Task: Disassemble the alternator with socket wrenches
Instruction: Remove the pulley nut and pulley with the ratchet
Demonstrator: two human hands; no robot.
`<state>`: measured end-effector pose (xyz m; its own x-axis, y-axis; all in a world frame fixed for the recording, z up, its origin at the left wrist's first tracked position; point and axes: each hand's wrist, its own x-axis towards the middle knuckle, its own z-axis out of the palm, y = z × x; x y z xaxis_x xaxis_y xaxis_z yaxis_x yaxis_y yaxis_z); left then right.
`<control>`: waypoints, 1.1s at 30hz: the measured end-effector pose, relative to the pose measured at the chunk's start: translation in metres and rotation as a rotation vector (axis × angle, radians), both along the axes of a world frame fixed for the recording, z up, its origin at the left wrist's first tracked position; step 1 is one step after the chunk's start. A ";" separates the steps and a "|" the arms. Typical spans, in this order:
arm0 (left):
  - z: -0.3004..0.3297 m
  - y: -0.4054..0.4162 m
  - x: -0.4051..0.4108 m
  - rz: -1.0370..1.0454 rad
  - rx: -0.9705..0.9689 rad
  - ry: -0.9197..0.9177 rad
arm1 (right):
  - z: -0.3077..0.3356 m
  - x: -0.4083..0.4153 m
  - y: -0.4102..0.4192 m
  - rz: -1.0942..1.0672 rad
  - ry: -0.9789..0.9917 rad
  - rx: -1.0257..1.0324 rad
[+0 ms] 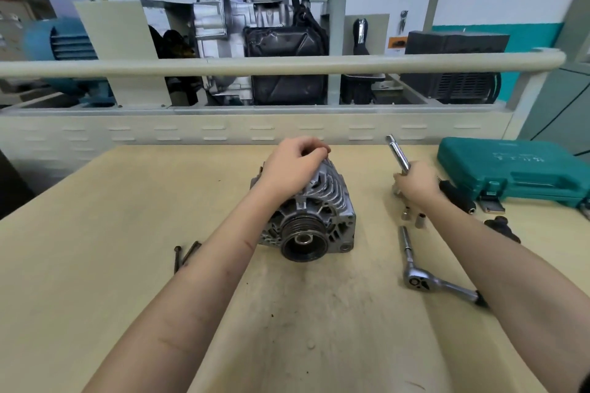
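Both bare forearms reach in from the near edge over the pale wooden counter (95, 233). Fingers of the left hand (292, 169) curl over the top rear of the alternator (314, 217), gripping its ribbed housing. The alternator lies on its side at the middle of the counter, its dark pulley (303, 241) facing the camera. Fingers of the right hand (416, 182) are curled round a chrome extension bar (397, 153), which sticks up and away from the fist, tilted left.

Just nearer than that hand, two small sockets (413, 217) stand on the counter. A ratchet wrench (424, 277) lies beside them, closer to the camera, its head resting flat and its handle running under the right forearm. A black-handled tool (456, 196) lies just right of the right hand. Beyond it sits a closed teal tool case (517, 169) at the counter's far right.

Left of the alternator, two long dark bolts (185, 254) lie close together, partly hidden by the left forearm. Behind the counter stands a training rig (255, 41) with an engine assembly.
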<state>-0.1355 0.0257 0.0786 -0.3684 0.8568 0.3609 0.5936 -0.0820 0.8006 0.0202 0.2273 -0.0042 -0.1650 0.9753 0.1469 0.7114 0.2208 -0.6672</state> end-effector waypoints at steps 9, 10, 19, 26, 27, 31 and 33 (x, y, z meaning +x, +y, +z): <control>0.005 -0.018 0.002 -0.063 0.089 -0.179 | 0.030 0.043 -0.145 0.416 0.270 -0.072; 0.006 -0.024 0.002 -0.074 0.112 -0.230 | 0.026 0.048 -0.162 0.463 0.189 -0.057; -0.037 -0.112 0.030 -0.100 0.180 -0.046 | -0.003 0.052 -0.226 0.681 -0.178 0.167; -0.086 -0.113 0.049 -0.200 -0.200 0.142 | 0.029 0.072 -0.225 0.599 -0.167 0.053; -0.091 -0.110 0.052 -0.232 -0.251 0.175 | 0.038 0.078 -0.222 0.606 -0.232 0.046; -0.104 -0.096 0.071 -0.263 -0.284 0.164 | 0.069 0.093 -0.215 0.686 -0.468 0.064; -0.107 -0.093 0.076 -0.265 -0.266 0.136 | 0.077 0.092 -0.213 0.706 -0.498 0.082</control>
